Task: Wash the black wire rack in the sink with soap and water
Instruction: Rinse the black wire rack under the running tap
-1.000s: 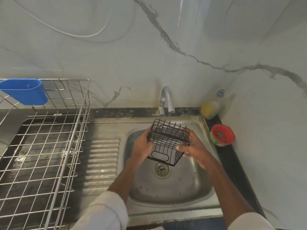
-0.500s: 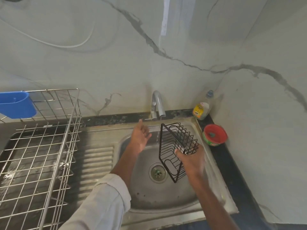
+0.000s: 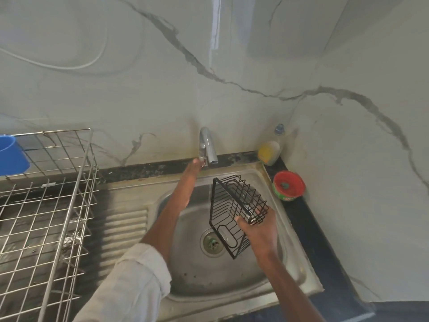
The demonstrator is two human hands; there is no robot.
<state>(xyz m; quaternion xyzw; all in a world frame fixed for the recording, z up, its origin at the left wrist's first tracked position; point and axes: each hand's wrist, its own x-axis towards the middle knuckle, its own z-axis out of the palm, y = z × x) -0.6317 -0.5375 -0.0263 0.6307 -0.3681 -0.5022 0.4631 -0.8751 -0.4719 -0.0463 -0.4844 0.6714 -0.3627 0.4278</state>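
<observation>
Black thin wires form the box-shaped rack, tilted above the round steel sink. Right hand grasps its lower corner. Left hand touches the shiny curved tap; its grip I cannot tell.

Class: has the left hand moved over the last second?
Yes. The left hand left the rack and went up to the tap.
</observation>
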